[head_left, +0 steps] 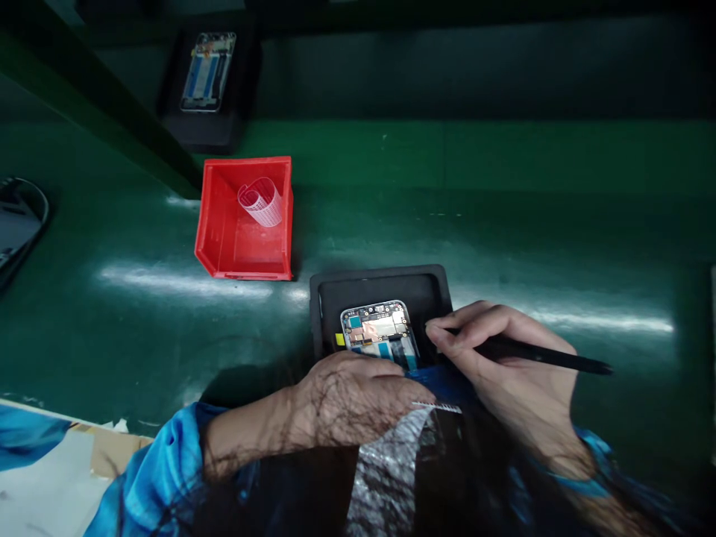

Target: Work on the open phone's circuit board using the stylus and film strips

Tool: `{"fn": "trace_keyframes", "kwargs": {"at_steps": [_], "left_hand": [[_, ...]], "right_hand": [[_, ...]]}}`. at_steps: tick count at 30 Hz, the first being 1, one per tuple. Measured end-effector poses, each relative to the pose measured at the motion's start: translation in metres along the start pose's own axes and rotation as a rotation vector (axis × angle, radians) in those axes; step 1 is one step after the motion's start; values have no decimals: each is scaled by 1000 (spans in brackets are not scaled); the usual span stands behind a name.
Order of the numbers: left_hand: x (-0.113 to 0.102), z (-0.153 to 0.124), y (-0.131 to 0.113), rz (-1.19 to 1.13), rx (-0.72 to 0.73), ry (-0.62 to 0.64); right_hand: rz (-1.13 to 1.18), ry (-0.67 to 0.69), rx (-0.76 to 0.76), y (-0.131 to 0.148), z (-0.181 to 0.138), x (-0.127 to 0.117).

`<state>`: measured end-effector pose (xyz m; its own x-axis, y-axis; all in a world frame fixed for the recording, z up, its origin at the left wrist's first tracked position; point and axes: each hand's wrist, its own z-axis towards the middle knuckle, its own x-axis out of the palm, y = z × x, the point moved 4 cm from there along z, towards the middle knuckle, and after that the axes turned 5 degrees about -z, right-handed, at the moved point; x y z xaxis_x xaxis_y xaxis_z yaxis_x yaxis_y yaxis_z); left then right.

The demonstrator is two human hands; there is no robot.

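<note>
The tabletop (531, 224) is green and shiny, with long white streaks of light (184, 282) on it. A green post (112, 115) slants down at the left. The back is dark, so the black strip (475, 78) there is hard to make out. A white patch (50, 485) shows low at the left.

Below and right of the red bin (246, 253), the left hand (355, 403) hid the lower part of an opened phone (383, 327), its smallest parts too tiny to identify. To the bin's left, the frame's edge cut off a grey object (16, 227).
</note>
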<state>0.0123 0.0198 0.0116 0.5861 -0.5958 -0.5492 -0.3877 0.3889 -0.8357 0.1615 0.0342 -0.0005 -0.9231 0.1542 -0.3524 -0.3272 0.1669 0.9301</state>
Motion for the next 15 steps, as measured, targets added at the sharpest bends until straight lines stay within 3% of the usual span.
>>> {"fn": "trace_keyframes", "kwargs": {"at_steps": [15], "left_hand": [[0,0,-2,21,22,7]], "right_hand": [[-28,31,-119,0,-1,0]]}}
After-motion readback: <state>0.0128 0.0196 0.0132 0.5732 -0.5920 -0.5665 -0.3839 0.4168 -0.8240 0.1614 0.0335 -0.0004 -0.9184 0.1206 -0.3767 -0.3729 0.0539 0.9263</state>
